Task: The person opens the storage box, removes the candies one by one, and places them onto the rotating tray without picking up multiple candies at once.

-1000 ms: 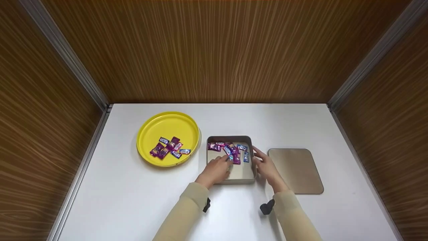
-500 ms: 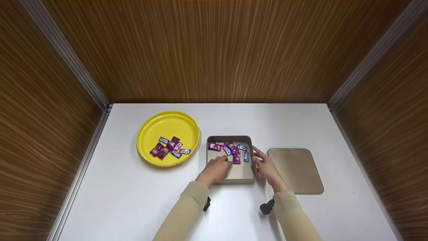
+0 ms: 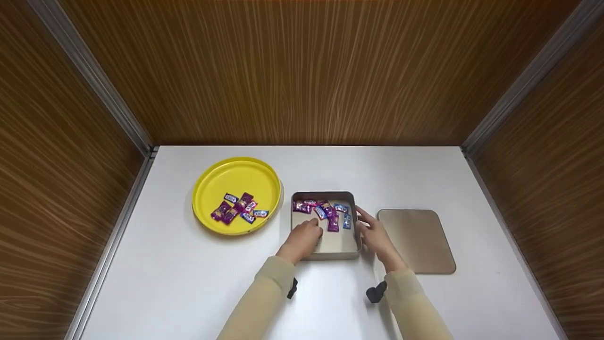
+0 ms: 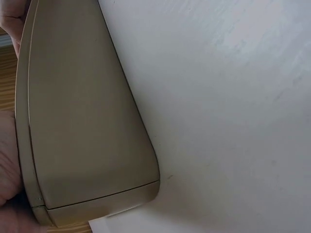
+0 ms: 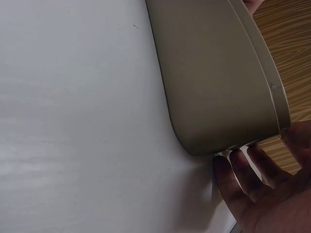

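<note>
An open beige tin (image 3: 351,245) sits mid-table with several purple and blue wrapped candies (image 3: 326,211) in its far half. My left hand (image 3: 304,237) reaches into the tin from the near side. Its fingers curl at the near edge of the pile and pinch a candy that they mostly hide. My right hand (image 3: 373,231) rests with relaxed fingers against the tin's right wall. The left wrist view is filled by the tin's outer wall (image 4: 82,121). In the right wrist view the fingers (image 5: 252,179) lie by the tin's corner (image 5: 218,82).
A yellow round plate (image 3: 222,177) stands to the left of the tin with several of the same candies (image 3: 239,209) on it. The tin's flat lid (image 3: 417,241) lies to the right. Wooden walls enclose the white table (image 3: 188,283) on three sides.
My left hand has drawn back slightly toward me from the pile. The blue candy at its fingertips no longer shows. The right hand and tin have stayed put.
</note>
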### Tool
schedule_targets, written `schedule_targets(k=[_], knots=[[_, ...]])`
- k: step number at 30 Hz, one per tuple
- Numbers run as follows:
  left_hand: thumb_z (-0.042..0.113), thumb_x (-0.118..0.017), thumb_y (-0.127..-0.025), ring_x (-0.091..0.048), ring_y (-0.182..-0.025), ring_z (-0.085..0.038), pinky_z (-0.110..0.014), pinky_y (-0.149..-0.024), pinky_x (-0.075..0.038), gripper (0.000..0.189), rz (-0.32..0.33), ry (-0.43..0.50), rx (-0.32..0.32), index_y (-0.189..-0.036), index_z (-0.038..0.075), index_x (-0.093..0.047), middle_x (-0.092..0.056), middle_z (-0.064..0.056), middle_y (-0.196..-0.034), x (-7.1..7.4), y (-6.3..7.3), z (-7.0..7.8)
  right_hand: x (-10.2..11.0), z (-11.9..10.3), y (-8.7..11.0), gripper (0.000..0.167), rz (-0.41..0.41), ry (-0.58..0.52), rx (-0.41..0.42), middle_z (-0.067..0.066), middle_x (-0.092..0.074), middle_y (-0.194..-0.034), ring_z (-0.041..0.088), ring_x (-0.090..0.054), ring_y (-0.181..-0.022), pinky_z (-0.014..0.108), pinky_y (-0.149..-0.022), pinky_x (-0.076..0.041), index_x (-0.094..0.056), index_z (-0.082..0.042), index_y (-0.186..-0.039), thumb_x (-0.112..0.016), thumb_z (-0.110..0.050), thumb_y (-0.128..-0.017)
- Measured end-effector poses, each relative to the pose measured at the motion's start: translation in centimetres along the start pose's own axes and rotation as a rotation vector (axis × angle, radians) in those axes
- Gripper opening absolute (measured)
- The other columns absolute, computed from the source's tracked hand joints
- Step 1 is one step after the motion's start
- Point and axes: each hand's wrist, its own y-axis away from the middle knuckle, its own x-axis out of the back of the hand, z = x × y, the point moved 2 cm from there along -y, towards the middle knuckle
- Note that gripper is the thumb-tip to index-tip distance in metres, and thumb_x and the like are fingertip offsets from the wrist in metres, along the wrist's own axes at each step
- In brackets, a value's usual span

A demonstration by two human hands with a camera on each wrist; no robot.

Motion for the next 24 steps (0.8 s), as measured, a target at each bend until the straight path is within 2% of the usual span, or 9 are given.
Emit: schedule_targets(k=[7,13,18,24], knots=[[0.001,-0.064,-0.087,-0.061,-0.079,-0.023,-0.038,-0.068,-0.054,0.016,0.022,-0.022,0.009,-0.093,0.01,-0.076,-0.06,-0.007,-0.093,-0.1,-0.12,0.08,-0.04,0.01,-0.07,0.052,0.001,-0.005,-0.009,0.026,-0.043,-0.143,0.043,-0.048,-0.126,0.055,-0.094,-0.047,-0.037,-0.013,-0.152,-0.045,-0.004,-0.101],[-0.002,-0.065,-0.083,-0.059,-0.081,-0.024,-0.039,-0.068,-0.053,0.016,0.042,-0.079,0.009,-0.086,0.01,-0.076,-0.061,-0.007,-0.096,-0.25,-0.14,0.09,-0.02,-0.03,-0.02,0.052,0.001,0.014,-0.016,0.026,-0.042,-0.144,0.042,-0.046,-0.128,0.056,-0.095,-0.045,-0.036,-0.014,-0.152,-0.046,-0.006,-0.102],[-0.004,-0.065,-0.079,-0.059,-0.076,-0.024,-0.038,-0.067,-0.053,0.017,0.039,-0.05,0.011,-0.086,0.008,-0.075,-0.059,-0.008,-0.095,-0.16,-0.12,0.04,-0.01,-0.07,0.0,0.052,0.0,0.006,-0.018,0.025,-0.042,-0.145,0.042,-0.046,-0.128,0.056,-0.096,-0.045,-0.037,-0.015,-0.152,-0.046,-0.007,-0.102],[-0.006,-0.065,-0.08,-0.061,-0.075,-0.022,-0.035,-0.068,-0.055,0.017,0.022,0.005,0.014,-0.088,0.005,-0.074,-0.059,-0.009,-0.096,-0.01,-0.12,-0.03,-0.02,-0.06,0.01,0.052,-0.011,-0.011,-0.017,0.026,-0.04,-0.145,0.043,-0.045,-0.129,0.057,-0.097,-0.044,-0.036,-0.014,-0.153,-0.045,-0.006,-0.102]])
